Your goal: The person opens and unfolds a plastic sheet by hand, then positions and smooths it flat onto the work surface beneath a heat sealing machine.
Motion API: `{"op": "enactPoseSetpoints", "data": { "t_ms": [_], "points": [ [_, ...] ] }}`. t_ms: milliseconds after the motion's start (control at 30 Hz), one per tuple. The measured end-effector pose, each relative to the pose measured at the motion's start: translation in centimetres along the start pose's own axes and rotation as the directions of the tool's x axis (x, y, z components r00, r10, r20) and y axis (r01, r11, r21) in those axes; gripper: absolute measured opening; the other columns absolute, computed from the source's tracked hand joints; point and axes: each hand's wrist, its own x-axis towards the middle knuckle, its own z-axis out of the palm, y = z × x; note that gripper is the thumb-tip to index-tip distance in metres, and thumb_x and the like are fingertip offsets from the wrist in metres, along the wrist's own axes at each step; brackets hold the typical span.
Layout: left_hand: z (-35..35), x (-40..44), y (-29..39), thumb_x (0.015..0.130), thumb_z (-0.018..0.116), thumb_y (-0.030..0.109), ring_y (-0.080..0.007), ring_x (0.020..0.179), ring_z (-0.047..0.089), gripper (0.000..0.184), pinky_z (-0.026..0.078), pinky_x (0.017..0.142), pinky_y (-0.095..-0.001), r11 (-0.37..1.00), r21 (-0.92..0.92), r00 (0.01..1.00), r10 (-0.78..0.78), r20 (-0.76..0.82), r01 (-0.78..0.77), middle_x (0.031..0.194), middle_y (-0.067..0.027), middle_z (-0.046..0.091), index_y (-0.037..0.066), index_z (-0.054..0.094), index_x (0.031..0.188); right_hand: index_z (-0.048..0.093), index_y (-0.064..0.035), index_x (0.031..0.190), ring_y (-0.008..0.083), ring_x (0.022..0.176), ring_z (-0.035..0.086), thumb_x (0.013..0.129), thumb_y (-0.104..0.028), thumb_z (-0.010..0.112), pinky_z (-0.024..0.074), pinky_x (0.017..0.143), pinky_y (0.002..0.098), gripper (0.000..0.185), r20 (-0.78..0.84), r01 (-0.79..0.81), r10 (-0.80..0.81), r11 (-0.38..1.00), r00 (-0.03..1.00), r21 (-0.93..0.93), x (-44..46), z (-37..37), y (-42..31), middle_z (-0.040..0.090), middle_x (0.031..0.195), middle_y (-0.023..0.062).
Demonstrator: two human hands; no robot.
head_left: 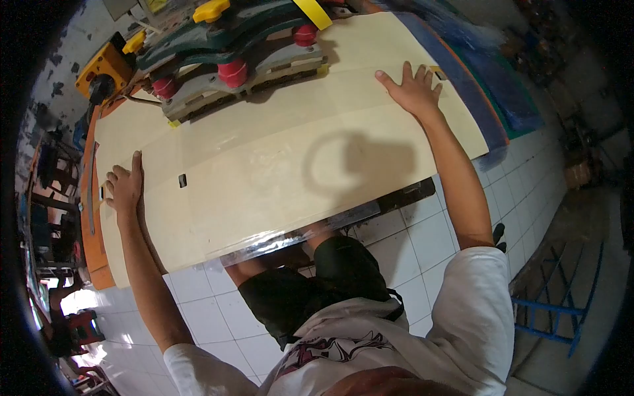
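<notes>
A large cream-coloured flat sheet (264,152) spreads across the work table in front of me. My left hand (123,188) rests on its left part, fingers apart and thumb pointing away from me. Farther off on the right, my right hand (416,92) lies spread near the sheet's right edge. Neither hand grips anything. A small dark rectangular slot (183,180) shows in the sheet, to the right of my left hand. Over the sheet's far side stands a dark green machine head (224,43) with red cylindrical parts (232,72) and a yellow knob (211,10).
At the far left is a yellow control box (104,74) with a black knob. Clear plastic film (264,245) runs along the table's near edge. Blue sheeting (489,79) lies beyond the right edge. A blue metal frame (555,303) stands on the floor at right.
</notes>
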Motion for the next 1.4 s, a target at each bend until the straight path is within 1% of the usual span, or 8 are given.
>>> {"op": "enactPoseSetpoints", "data": {
  "t_ms": [200,333,367,400,433,533,1167,1400],
  "points": [
    [0.4,0.3,0.0,0.081,0.031,0.082,-0.0398,0.146,0.009,0.108,0.005,0.112,-0.0651,1.000,-0.006,1.000,-0.013,-0.014,0.012,0.156,-0.0266,0.012,-0.001,0.021,0.150,0.019,-0.0071,0.153,0.0425,0.146,0.005,0.077,-0.088,0.029,0.0025,0.113,0.0624,0.111,0.017,-0.003,0.003,1.000,1.000,-0.014,0.2,0.0,0.2,0.011,0.156,0.0294],
    [2.3,2.1,-1.2,0.081,0.035,0.082,-0.0381,0.146,0.014,0.107,0.009,0.112,-0.0644,0.999,-0.029,0.994,0.010,-0.112,-0.013,0.155,-0.0247,0.021,-0.002,0.029,0.147,0.022,-0.0113,0.153,0.0398,0.147,0.007,0.076,-0.088,0.030,0.0036,0.113,0.0627,0.109,0.004,-0.021,0.021,0.998,1.000,-0.064,1.7,1.8,0.9,0.014,0.157,0.0250],
    [1.2,1.7,-0.6,0.081,0.035,0.082,-0.0371,0.146,0.014,0.107,0.008,0.112,-0.0640,0.999,-0.024,1.000,-0.027,-0.009,0.027,0.155,-0.0236,0.022,-0.003,0.030,0.146,0.024,-0.0112,0.152,0.0385,0.147,0.008,0.076,-0.088,0.032,0.0047,0.113,0.0624,0.108,-0.010,-0.022,0.021,0.999,1.000,-0.033,1.8,2.1,1.0,0.015,0.157,0.0245],
    [2.6,1.6,-0.7,0.081,0.034,0.082,-0.0374,0.146,0.013,0.108,0.008,0.112,-0.0640,0.999,-0.046,0.991,0.000,-0.132,-0.006,0.156,-0.0242,0.020,-0.004,0.030,0.146,0.024,-0.0122,0.153,0.0382,0.147,0.009,0.075,-0.089,0.033,0.0054,0.113,0.0620,0.109,-0.003,-0.030,0.030,0.997,1.000,-0.068,2.4,2.3,1.1,0.015,0.157,0.0243],
    [1.2,0.9,-0.2,0.082,0.032,0.081,-0.0375,0.146,0.013,0.107,0.006,0.112,-0.0640,1.000,-0.010,0.998,-0.009,-0.070,0.009,0.156,-0.0246,0.019,-0.004,0.029,0.147,0.023,-0.0122,0.153,0.0380,0.147,0.008,0.075,-0.089,0.034,0.0052,0.113,0.0623,0.110,-0.014,-0.039,0.038,0.997,0.999,-0.072,2.6,2.5,0.9,0.014,0.157,0.0244],
    [1.0,-0.1,-0.2,0.083,0.029,0.080,-0.0399,0.147,0.009,0.108,0.005,0.112,-0.0633,0.999,-0.043,0.995,0.019,-0.101,-0.023,0.156,-0.0276,0.016,-0.005,0.024,0.148,0.019,-0.0118,0.154,0.0406,0.147,0.007,0.078,-0.087,0.030,0.0055,0.113,0.0620,0.107,0.033,-0.036,0.039,0.996,0.999,-0.079,1.8,1.3,0.0,0.011,0.157,0.0256],
    [1.4,-0.5,-0.7,0.083,0.031,0.079,-0.0410,0.146,0.008,0.107,0.002,0.112,-0.0644,0.995,-0.083,0.992,0.036,-0.123,-0.047,0.154,-0.0288,0.019,-0.007,0.025,0.147,0.019,-0.0136,0.154,0.0379,0.147,0.005,0.079,-0.087,0.028,0.0047,0.114,0.0615,0.105,0.040,-0.058,0.062,0.994,0.997,-0.092,0.8,0.7,-0.1,0.010,0.157,0.0253],
    [1.2,-0.4,-0.3,0.084,0.031,0.079,-0.0408,0.146,0.010,0.106,0.003,0.112,-0.0638,0.996,-0.074,0.994,0.032,-0.101,-0.039,0.155,-0.0283,0.018,-0.006,0.025,0.147,0.020,-0.0110,0.153,0.0407,0.147,0.007,0.079,-0.086,0.029,0.0043,0.114,0.0623,0.106,0.042,-0.054,0.058,0.994,0.997,-0.096,0.6,0.4,-0.1,0.011,0.157,0.0267]
  ]
}}
